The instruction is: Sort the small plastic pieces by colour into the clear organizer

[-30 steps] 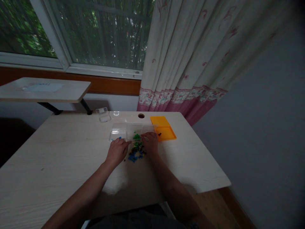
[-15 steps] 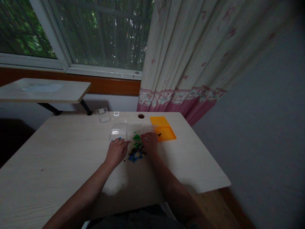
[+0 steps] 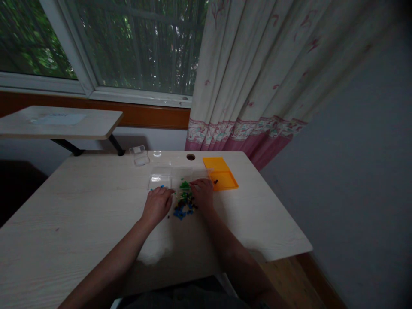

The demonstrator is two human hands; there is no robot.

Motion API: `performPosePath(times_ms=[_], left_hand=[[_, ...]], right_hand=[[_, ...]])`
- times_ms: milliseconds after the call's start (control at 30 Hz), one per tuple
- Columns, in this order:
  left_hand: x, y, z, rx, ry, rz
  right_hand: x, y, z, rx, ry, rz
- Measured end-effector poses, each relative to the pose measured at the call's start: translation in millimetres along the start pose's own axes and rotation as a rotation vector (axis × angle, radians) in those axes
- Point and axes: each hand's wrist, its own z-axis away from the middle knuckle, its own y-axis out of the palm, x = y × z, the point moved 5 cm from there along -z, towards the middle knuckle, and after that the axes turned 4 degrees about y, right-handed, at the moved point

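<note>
A loose pile of small plastic pieces (image 3: pixel 183 206) in blue, black, yellow and green lies on the table between my hands. At its left edge is my left hand (image 3: pixel 157 203), fingers curled and thumb side towards the pile; anything pinched in it is too small to tell. My right hand (image 3: pixel 203 193) is on the other side, its fingertips drawn together next to some green pieces (image 3: pixel 184 185). Just beyond both hands sits a clear plastic case (image 3: pixel 160 179) with compartments, partly hidden by them. A few blue pieces (image 3: pixel 162 186) show by my left knuckles.
An open orange box (image 3: pixel 225 180) with a few dark pieces inside stands right of my right hand. A small open clear box (image 3: pixel 140 158) is at the back left, near a raised shelf (image 3: pixel 103 124). The table (image 3: pixel 96 206) has a round cable hole (image 3: pixel 191 157) near its back edge.
My left fingertips have shifted very slightly. My right hand, the pile and the boxes look the same.
</note>
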Motion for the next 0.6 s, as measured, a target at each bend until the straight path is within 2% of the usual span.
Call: performPosePath(times_ms=[600], left_hand=[[-2.3, -0.2, -0.3, 0.06, -0.008, 0.008]], right_hand=[[1.4, 1.7, 0.2, -0.002, -0.013, -0.019]])
